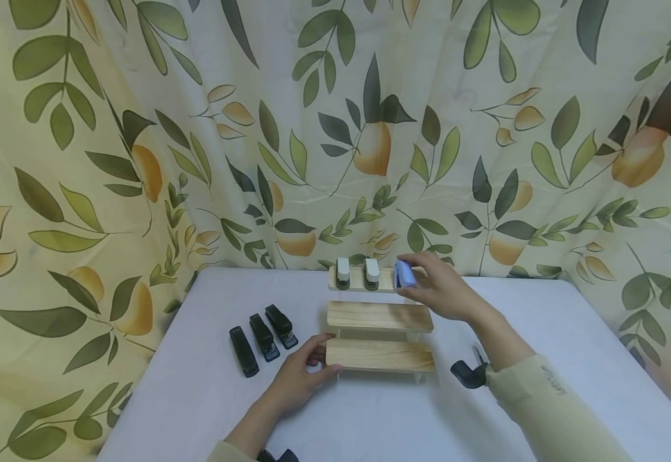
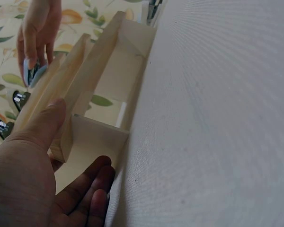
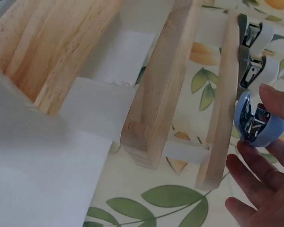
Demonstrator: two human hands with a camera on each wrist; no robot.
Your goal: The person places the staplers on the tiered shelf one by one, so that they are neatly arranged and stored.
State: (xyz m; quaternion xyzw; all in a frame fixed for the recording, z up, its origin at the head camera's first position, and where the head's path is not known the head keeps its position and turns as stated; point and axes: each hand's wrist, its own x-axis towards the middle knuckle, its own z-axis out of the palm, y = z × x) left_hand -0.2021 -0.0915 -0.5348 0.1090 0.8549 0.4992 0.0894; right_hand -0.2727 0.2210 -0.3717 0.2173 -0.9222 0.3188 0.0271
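The table (image 1: 185, 404) is covered in a white cloth and backed by a leaf-and-fruit-patterned curtain (image 1: 393, 83); three black staplers (image 1: 263, 336) lie on it, left of a tiered wooden rack (image 1: 378, 316). The right hand (image 1: 445, 285) grasps a blue stapler (image 1: 406, 274) between thumb and fingers at the right end of the top tier, beside two white staplers (image 1: 372, 272). The left hand (image 1: 299, 380) pinches the lowest tier's left end, nearer the person than the blue stapler and well apart from it.
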